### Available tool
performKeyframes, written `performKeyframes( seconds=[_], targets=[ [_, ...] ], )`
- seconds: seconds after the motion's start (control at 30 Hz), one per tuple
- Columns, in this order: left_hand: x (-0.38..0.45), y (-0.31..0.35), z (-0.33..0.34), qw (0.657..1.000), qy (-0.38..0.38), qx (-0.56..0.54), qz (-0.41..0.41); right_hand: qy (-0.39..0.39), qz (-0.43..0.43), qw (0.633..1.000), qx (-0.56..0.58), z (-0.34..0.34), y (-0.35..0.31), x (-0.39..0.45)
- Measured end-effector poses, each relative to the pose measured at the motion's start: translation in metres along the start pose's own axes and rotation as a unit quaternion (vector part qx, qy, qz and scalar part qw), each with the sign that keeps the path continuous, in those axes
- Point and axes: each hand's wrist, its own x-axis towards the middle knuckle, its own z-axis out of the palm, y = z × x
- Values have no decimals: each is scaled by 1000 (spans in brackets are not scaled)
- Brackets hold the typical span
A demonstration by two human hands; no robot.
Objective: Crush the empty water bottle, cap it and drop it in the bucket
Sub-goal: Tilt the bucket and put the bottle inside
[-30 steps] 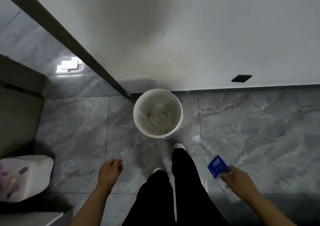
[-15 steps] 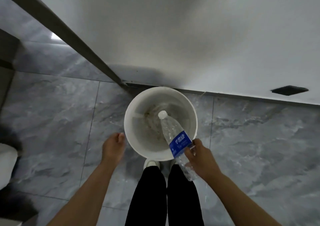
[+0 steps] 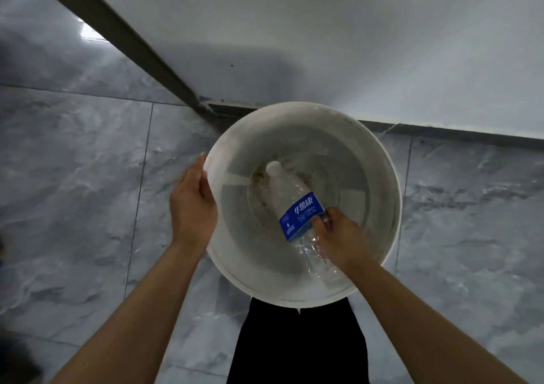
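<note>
A clear plastic water bottle [image 3: 290, 195] with a blue label and a white cap is held over the mouth of a white bucket [image 3: 379, 160], cap pointing away from me and down into it. My right hand [image 3: 338, 236] grips the bottle's lower body, just below the label. My left hand [image 3: 192, 207] rests against the outside of the bucket's left rim, fingers curved on it. The bucket's bottom looks stained and holds nothing else that I can see.
The bucket stands on a grey marble-tiled floor [image 3: 73, 177] against a white wall [image 3: 353, 45]. A dark frame strip [image 3: 123, 36] runs diagonally down to the floor behind the bucket. My black-trousered legs [image 3: 300, 342] are just below it.
The view has come closer to the bucket. My right hand has carried the bottle from beside my legs to inside the bucket's mouth. My left hand has reached the bucket's rim.
</note>
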Motion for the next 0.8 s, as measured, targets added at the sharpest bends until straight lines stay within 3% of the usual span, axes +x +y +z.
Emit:
performKeyframes(
  seconds=[0.23,0.43,0.63,0.8],
  targets=[
    [-2,3,4,1000,10,-15,-7,-26,7,999,37,19,0,40],
    [-5,-1,11,999,33,-31,-14,-33,71,992,101,44,9,88],
    [-1,-12,16,998,48,-38,22,-36,118,989,83,83,33,138],
    [2,-21,17,997,50,-52,37,-36,109,991,73,112,50,172]
  ],
)
